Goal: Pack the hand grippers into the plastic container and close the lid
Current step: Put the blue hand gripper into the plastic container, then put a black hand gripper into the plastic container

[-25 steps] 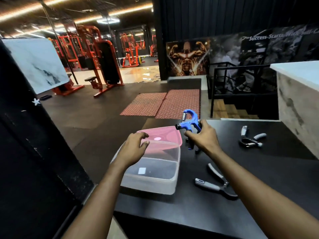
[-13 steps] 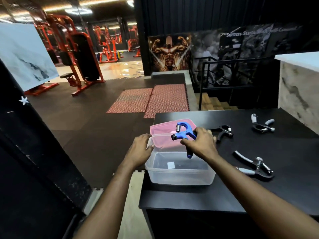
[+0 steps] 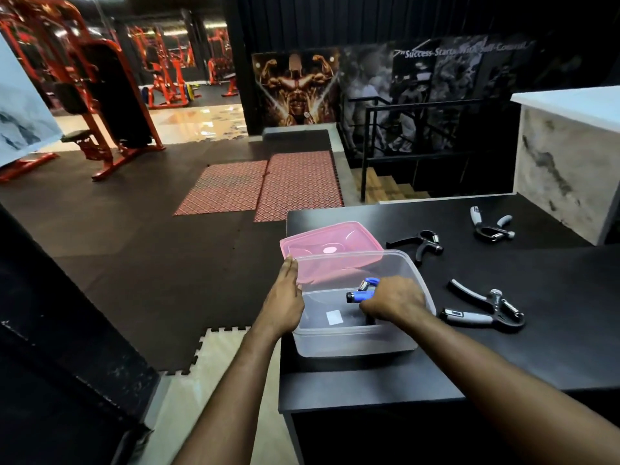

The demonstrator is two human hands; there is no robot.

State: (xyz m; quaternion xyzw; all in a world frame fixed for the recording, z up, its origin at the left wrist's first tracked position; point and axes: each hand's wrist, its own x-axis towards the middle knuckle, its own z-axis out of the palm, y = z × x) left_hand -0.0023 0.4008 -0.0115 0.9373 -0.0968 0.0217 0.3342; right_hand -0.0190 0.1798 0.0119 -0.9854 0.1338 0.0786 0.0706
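Observation:
A clear plastic container [image 3: 355,344] stands open at the left end of the black table [image 3: 503,357]. Its pink lid [image 3: 330,243] lies behind it, partly under the far rim. My right hand [image 3: 394,298] is inside the container, shut on a blue hand gripper [image 3: 362,293] held low within the walls. My left hand [image 3: 285,297] rests flat against the container's left wall, fingers together, holding nothing. Three more hand grippers lie on the table: a black one [image 3: 422,245] behind the container, a grey-and-black one [image 3: 486,312] to its right, and another grey one [image 3: 491,226] farther back.
The table's left edge [image 3: 283,364] drops to a floor of black and white foam tiles. A marble-patterned counter [image 3: 567,156] borders the table on the right. Red gym machines [image 3: 100,105] and red mats [image 3: 265,186] lie beyond, with a railing [image 3: 402,129] by stairs.
My right hand has lowered the blue hand gripper from above the rim down into the container. The left hand has stayed on the container's left side. The view has shifted left.

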